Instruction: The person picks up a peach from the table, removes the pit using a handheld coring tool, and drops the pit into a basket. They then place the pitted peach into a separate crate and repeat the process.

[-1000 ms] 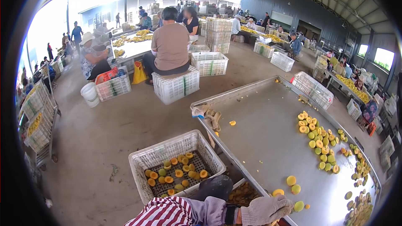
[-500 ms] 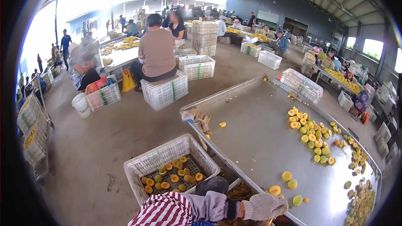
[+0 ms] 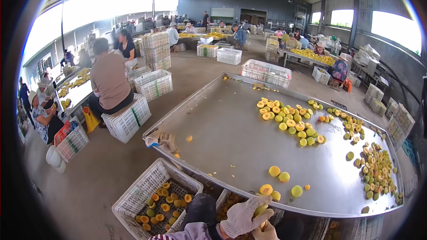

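My left hand, in a pale knitted glove, is closed around a yellow-green stone fruit beside the table's near edge. Just below it, my right hand is partly cut off by the frame's bottom. Its fingers look curled close to the left hand, but what they hold is hidden. On the metal table nearby lie a few fruit halves, with a halved fruit closest to my hands. A heap of cut fruit lies further back, and more fruit is spread along the right side.
A white plastic crate with fruit halves stands on the floor at my left. Crumpled gloves lie at the table's left corner. An empty-looking white crate stands behind the table. A seated person and other workers are further back.
My left hand has drawn back from over the table toward my body, now with a fruit in it. Part of my right hand shows below it. The view has turned right.
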`<state>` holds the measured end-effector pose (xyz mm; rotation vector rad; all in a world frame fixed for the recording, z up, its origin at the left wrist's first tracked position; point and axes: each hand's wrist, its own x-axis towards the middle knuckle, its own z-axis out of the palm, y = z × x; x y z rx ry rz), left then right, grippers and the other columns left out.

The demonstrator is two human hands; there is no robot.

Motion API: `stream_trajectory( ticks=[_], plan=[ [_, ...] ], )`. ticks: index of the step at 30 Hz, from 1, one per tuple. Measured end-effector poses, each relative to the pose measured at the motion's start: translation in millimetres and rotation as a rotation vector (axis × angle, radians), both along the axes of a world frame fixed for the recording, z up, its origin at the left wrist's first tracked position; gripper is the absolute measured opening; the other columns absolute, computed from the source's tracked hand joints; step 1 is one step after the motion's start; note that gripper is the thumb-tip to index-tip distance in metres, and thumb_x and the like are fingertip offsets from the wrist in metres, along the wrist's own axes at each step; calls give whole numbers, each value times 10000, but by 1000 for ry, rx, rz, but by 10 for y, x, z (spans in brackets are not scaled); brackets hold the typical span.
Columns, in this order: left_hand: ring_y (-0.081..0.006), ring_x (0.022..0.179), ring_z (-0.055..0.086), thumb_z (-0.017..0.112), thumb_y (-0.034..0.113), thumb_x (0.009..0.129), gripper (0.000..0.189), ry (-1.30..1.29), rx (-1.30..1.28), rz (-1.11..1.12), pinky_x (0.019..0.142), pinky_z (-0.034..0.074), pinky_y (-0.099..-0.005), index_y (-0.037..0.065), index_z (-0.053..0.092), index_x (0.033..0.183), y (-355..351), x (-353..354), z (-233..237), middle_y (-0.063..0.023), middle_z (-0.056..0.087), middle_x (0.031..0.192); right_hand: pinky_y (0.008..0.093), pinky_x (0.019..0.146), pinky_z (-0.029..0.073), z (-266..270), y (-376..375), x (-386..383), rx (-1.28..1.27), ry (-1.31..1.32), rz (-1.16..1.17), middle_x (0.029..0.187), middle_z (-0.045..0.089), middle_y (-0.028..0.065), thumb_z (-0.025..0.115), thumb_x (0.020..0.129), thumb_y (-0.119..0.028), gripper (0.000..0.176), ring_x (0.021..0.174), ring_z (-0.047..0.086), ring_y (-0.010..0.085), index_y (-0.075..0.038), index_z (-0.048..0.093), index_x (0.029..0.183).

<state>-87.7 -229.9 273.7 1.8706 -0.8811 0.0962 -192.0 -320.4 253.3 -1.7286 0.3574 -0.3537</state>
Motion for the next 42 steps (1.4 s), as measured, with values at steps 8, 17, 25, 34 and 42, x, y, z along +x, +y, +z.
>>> stream_trajectory(
  ticks=[8,17,25,34,42],
  plan=[
    [-271,817,714,689,309,909,326,-314,-6,-228,600,539,-359,165,646,1199,-49,154,89,-72,665,1216,262,459,402,312,-295,-124,583,368,315,624,545,-46,635,1001,-321,203,511,524,95,-126,601,959],
    [-140,983,630,531,254,1061,295,825,-349,-474,852,554,-301,31,605,1238,-207,236,-21,-76,628,1201,220,405,344,556,-365,55,794,508,177,648,544,-24,668,932,-192,193,449,461,59,-49,600,1041],
    [-192,938,660,554,304,1045,370,961,-284,-378,827,557,-317,16,585,1274,-122,132,141,-131,626,1191,271,755,516,307,-230,46,428,446,148,928,666,30,660,963,-205,288,825,604,95,10,620,1150],
    [-326,897,700,704,231,899,287,24,255,-319,731,570,-384,102,663,1152,-212,269,224,-110,670,1154,229,346,352,396,-314,5,851,512,238,545,488,-5,680,959,-303,291,392,455,91,-57,553,868],
    [-307,1084,666,707,200,915,377,-222,-112,-435,841,577,-371,55,604,1247,-207,262,-27,-179,640,1231,245,383,387,336,-461,-70,815,527,290,590,529,-6,688,955,-293,277,424,487,95,-36,587,971]
  ],
)
